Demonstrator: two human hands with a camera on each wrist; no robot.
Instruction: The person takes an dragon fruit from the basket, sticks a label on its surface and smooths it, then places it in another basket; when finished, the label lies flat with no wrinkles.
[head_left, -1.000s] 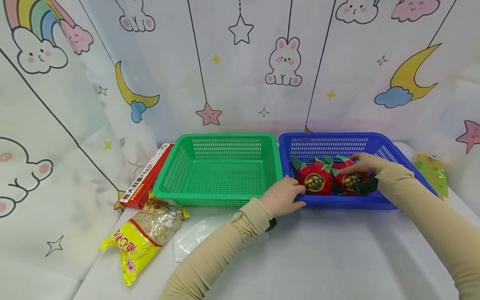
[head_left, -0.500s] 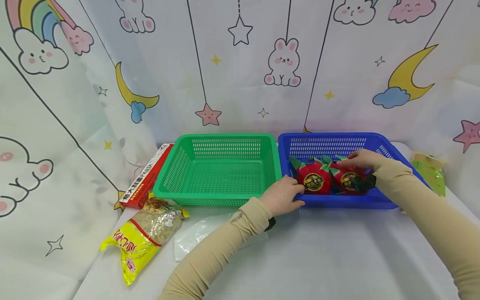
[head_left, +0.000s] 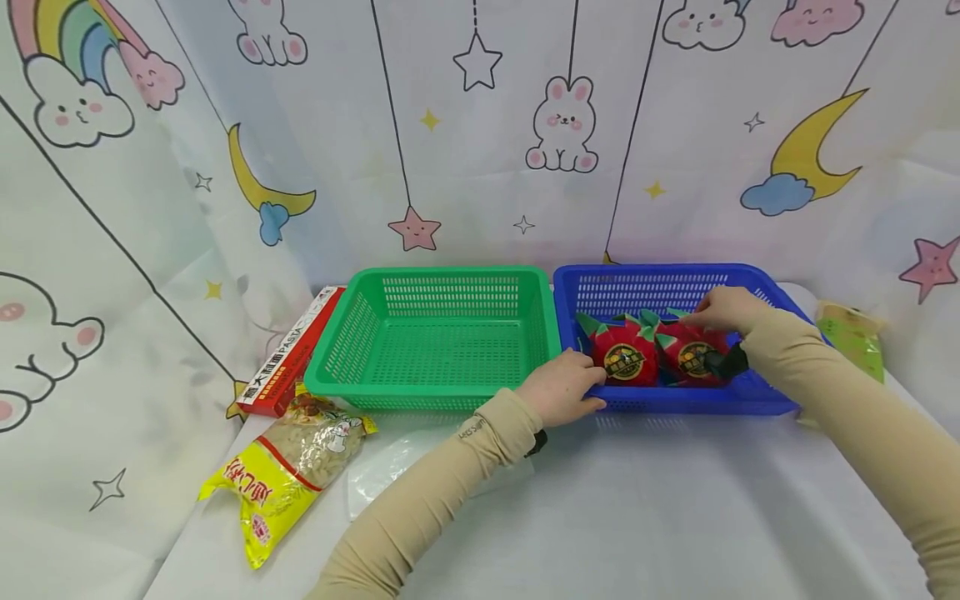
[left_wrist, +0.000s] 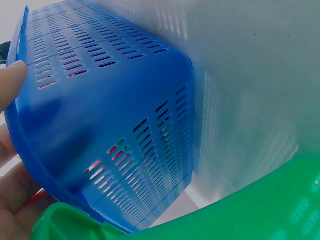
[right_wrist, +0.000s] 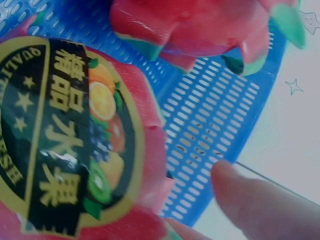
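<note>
Two red dragon fruits with green-tipped scales and dark round labels sit side by side in the blue basket (head_left: 675, 402). My left hand (head_left: 564, 388) grips that basket's near left corner, its thumb and fingers on either side of the rim in the left wrist view. At the right dragon fruit (head_left: 692, 353), my right hand (head_left: 729, 308) is over the upper side with bent fingers. The right wrist view shows one finger (right_wrist: 250, 200) apart from the labelled fruit (right_wrist: 150, 145); another fingertip is close to its lower edge. The left dragon fruit (head_left: 625, 354) stands untouched.
A green basket (head_left: 431, 390) stands against the blue one's left side. Left of it lie a red pasta box (head_left: 288, 354) and a yellow food bag (head_left: 288, 475). A clear plastic bag (head_left: 382, 467) lies in front. A green packet (head_left: 851, 337) is at the far right.
My right hand has shifted slightly up and back over the right dragon fruit, its fingers drawn in from a flatter reach. Both fruits and my left hand keep their places.
</note>
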